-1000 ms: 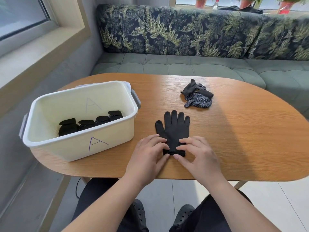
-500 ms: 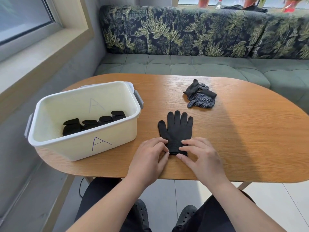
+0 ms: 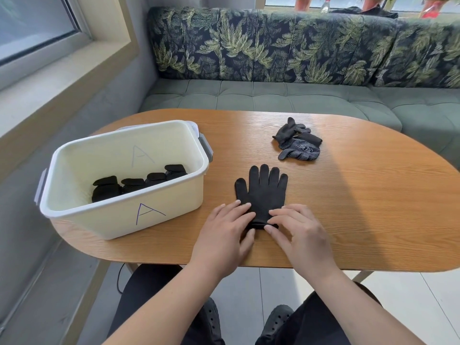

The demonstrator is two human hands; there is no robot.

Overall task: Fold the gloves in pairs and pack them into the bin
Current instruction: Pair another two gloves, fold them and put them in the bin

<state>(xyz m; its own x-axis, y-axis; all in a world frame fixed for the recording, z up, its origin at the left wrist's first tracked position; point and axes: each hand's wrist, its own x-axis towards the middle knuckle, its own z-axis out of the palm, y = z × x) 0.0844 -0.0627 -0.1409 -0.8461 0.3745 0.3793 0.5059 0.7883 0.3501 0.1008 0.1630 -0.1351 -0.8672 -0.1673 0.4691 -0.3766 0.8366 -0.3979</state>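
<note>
Wooden oval table (image 3: 373, 207), leaf-print sofa (image 3: 273, 51) behind. At the near edge, left hand (image 3: 224, 227) and right hand (image 3: 296, 230) sit side by side, both pinching the cuff of the flat black knit glove (image 3: 262, 192): fingertips on top, thumbs at the hem. Glove fingers point to 12 o'clock; can't tell if a second glove is stacked under it. Looks like the start of the fold, cuff end first. Next move probably: turn the cuff toward 12, keeping edges aligned. Cream plastic bin marked A (image 3: 119, 220) at 9 o'clock, black folded bundles (image 3: 134, 184) inside. Loose dotted dark gloves (image 3: 298, 143) at 1 o'clock, not yet folded.
</note>
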